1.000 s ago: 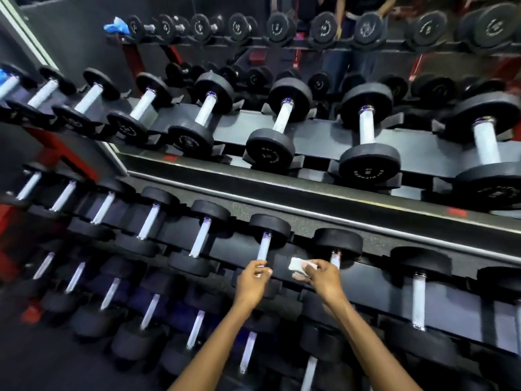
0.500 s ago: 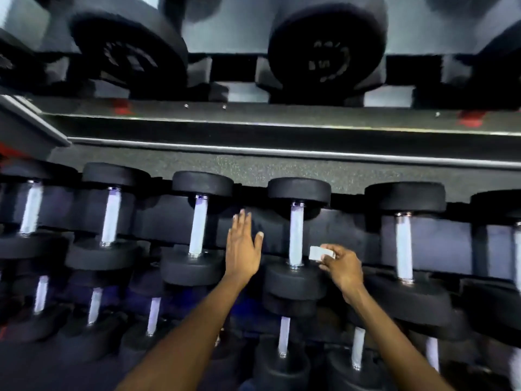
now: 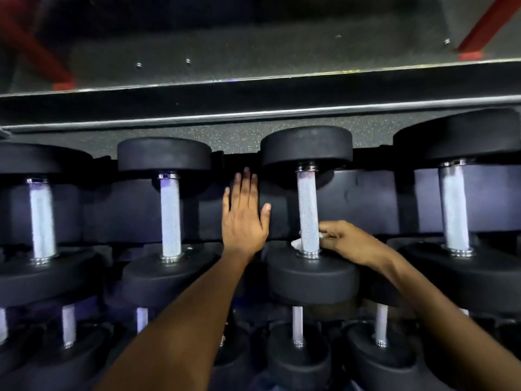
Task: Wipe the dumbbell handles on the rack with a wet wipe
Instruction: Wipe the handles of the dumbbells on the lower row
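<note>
Head view: the right hand [image 3: 348, 244] pinches a white wipe [image 3: 297, 244] around the low end of a knurled handle [image 3: 308, 213], just above the near weight, while the left hand [image 3: 244, 218] rests flat and open on the rack pad [image 3: 366, 201] beside it. The wipe looks soft, limp and light, best bunched in the fingertips; the steel handle seems rigid and grippy, its dumbbell heavy enough to stay seated, with the bare upper handle above the grip.

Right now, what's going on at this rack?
A person is cleaning dumbbells on a rack. The right hand holds a white wet wipe wrapped round the lower end of one dumbbell handle, just above the near weight head. The left hand lies flat and open against the black rack pad beside it, holding nothing.
</note>
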{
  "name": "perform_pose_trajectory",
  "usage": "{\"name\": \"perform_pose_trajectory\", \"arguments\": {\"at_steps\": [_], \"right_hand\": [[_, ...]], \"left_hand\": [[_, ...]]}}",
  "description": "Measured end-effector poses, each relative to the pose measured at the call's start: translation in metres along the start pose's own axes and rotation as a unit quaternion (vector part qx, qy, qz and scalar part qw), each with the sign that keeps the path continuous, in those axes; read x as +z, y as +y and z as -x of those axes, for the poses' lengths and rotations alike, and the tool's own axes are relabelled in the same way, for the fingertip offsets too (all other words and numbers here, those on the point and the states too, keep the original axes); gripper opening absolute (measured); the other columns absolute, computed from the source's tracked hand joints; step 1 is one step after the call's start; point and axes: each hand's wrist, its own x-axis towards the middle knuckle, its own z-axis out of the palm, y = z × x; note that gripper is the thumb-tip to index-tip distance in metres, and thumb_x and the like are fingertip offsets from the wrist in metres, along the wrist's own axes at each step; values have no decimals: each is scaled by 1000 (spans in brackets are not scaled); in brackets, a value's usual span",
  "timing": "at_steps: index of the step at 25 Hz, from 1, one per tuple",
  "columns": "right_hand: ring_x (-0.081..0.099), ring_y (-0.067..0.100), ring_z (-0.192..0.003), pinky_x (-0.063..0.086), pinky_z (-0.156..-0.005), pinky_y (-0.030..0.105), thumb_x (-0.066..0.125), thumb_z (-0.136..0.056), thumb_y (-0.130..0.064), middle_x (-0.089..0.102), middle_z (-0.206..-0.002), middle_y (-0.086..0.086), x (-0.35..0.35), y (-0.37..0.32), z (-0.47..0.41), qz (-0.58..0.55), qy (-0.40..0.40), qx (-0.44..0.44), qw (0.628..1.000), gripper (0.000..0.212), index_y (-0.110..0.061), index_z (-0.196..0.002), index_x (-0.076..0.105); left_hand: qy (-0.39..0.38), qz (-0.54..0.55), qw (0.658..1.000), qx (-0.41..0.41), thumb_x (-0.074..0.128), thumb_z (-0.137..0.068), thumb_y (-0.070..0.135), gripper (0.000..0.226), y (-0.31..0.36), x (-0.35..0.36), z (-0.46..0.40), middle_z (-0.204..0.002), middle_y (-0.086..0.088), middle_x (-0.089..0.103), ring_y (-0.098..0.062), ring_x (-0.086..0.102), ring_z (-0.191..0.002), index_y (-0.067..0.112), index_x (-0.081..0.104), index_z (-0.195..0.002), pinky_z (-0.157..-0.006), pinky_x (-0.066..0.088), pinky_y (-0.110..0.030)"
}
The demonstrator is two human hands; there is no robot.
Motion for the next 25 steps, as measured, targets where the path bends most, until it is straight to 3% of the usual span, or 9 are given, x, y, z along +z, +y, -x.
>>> {"name": "perform_pose_trajectory", "arguments": {"at_steps": [3, 7, 10, 14, 18, 22, 25], "right_hand": [[65, 15, -101, 45, -96, 34, 56, -86, 2, 72, -104, -1, -5, 1, 13, 1, 11, 0, 1000, 30, -16, -105, 70], [65, 13, -89, 47, -88, 27, 48, -83, 14, 72, -98, 3, 0, -15, 10, -82, -4, 46, 996, 33, -6, -100, 68], [62, 14, -80, 45, -78, 32, 48, -80, 5, 72, -87, 2, -5, -17, 12, 29, 18, 61, 998, 32, -15, -92, 70], [66, 21, -96, 49, -90, 35, 54, -81, 7, 72, -100, 11, 5, -30, 9, -6, 20, 85, 996, 26, -4, -99, 70], [54, 20, -77, 39, -62, 30, 46, -82, -3, 64, -83, 13, 12, -32, 19, 117, 84, 80, 986, 16, -7, -81, 62], [64, 29, -95, 49, -79, 34, 59, -85, -11, 70, -96, 14, 18, -44, 31, 131, 76, 75, 986, 13, -5, -93, 67], [58, 34, -108, 46, -85, 36, 50, -87, -2, 60, -112, 19, 38, -69, 39, 303, 123, 97, 940, 23, -3, -108, 60]], "left_hand": [[-10, -13, 1000, -1, 30, -95, 39, 66, 1, 0, 0, -161, -12, 18, -24, 12, -149, 4, 23, -151, -120, 4, -40], [-7, -22, 1000, -5, 30, -94, 38, 67, 1, -1, 0, -161, -12, 18, -25, 12, -149, 3, 23, -151, -120, 5, -41], [-5, -27, 1000, -2, 30, -94, 38, 67, 2, 0, 0, -160, -13, 18, -26, 13, -149, 3, 23, -151, -120, 5, -42], [-3, -31, 1000, -3, 30, -94, 38, 67, 3, -1, 1, -160, -13, 19, -27, 14, -148, 2, 24, -151, -120, 6, -42], [-2, -38, 999, 0, 30, -94, 38, 68, 2, 0, 0, -160, -14, 20, -27, 14, -148, 2, 24, -151, -119, 5, -41], [-1, -34, 999, 2, 31, -93, 37, 68, 3, -3, 1, -159, -15, 21, -28, 16, -148, 2, 25, -150, -119, 6, -42], [0, -31, 1000, 4, 32, -93, 37, 68, 3, -2, 1, -159, -14, 21, -28, 16, -148, 2, 25, -150, -119, 7, -42]]}}
